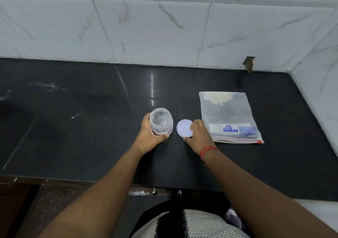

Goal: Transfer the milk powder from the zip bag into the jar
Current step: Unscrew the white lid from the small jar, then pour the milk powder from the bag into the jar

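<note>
Nearest you, your left hand [152, 134] is wrapping around the lower part of the jar [161, 121], its grip closed on the clear wall and keeping it upright on the counter [87, 128]. The jar is standing open and looking empty. Just beside it, your right hand [198, 132] is resting over the lid [184, 128], fingers curled on its rim; the lid is lying flat on the counter, so that grip is lightly closed on it, not lifting. Farther right and back, the bag [229, 117] is lying flat, apart from both hands, its zip edge facing you and a small pale patch of powder [218, 98] sitting near the far end. The zip is looking sealed, though you cannot tell for certain. Judging from this, the bag is going to be light, limp and slippery, sagging when lifted, so pinching it at the stiffer zip strip by a corner is looking safest. The jar is light plastic and likely to tip, so bracing it low is making sense.
</note>
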